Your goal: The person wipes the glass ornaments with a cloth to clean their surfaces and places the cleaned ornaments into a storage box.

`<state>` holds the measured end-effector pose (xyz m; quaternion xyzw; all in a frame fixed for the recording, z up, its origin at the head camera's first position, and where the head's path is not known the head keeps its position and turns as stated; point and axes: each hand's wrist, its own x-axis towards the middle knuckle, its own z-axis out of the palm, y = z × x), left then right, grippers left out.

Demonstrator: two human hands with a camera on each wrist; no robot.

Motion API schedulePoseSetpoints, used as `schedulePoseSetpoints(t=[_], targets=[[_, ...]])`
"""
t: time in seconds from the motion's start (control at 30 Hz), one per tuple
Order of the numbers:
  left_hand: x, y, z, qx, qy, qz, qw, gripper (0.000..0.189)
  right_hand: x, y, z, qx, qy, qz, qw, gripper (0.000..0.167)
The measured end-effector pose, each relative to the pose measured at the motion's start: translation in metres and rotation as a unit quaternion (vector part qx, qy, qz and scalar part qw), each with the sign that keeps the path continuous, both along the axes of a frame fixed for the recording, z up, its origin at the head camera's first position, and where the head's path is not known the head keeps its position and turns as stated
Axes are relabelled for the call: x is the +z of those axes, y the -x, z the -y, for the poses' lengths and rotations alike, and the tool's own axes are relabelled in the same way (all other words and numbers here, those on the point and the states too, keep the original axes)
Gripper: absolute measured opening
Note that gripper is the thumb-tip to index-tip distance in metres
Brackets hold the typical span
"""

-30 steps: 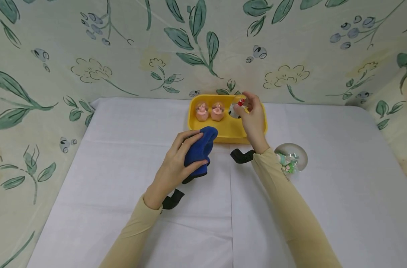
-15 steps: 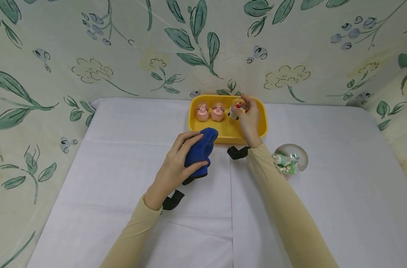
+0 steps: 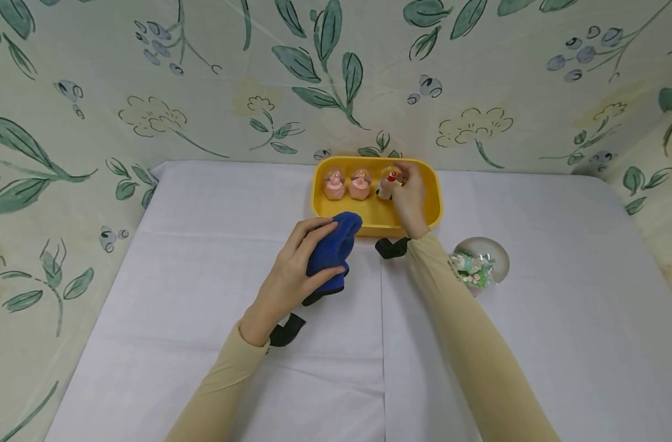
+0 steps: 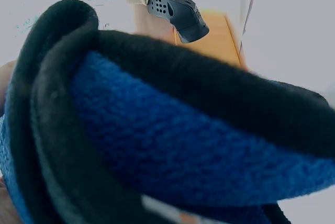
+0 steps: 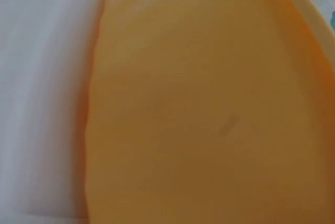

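My left hand [image 3: 283, 273] grips a folded blue cloth [image 3: 329, 253] with black edging above the table, fingers on one side and thumb on the other. That cloth [image 4: 178, 135] fills most of the left wrist view. Over the right part of a yellow tray [image 3: 363, 218], my right hand [image 3: 410, 199] pinches a small snow globe [image 3: 387, 186] with a white base and a red figure inside. Two pink snow globes, a left one [image 3: 334, 186] and a right one [image 3: 360, 185], stand side by side in the tray. Close-up yellow tray [image 5: 209, 103] fills the right wrist view, where neither hand nor globe shows.
A larger clear globe [image 3: 496, 261] with pastel green and pink decoration rests on the white-covered table [image 3: 562, 307], partly behind the right sleeve [image 3: 468, 319]. A leaf-patterned cloth [image 3: 203, 92] rises directly behind the tray. Black wrist mounts show beneath both wrists.
My right hand has moved slightly left and lower into the tray with the small snow globe. The left hand and the blue cloth have barely moved.
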<state>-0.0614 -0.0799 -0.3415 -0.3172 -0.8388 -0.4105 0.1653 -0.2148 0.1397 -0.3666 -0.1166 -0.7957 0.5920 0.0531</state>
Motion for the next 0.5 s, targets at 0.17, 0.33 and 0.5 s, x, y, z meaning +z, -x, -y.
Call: schedulePoseSetpoints(t=[0.17,0.33,0.5], targets=[[0.0001,0.0003,-0.0007,-0.004,-0.001,0.000,1.0000,0.068,-0.0033,0.0045,-0.0011,0.010,-0.005,0.018,0.9998,0.050],[-0.0001,0.0003,-0.0009,-0.005,-0.002,0.002,1.0000,0.068,-0.0047,0.0073,-0.0017,0.016,-0.010,0.035,0.9992,0.050],[-0.0011,0.0007,-0.0008,-0.005,-0.001,0.003,1.0000,0.068,-0.0044,0.0085,-0.0013,0.016,-0.014,0.050,0.9985,0.049]])
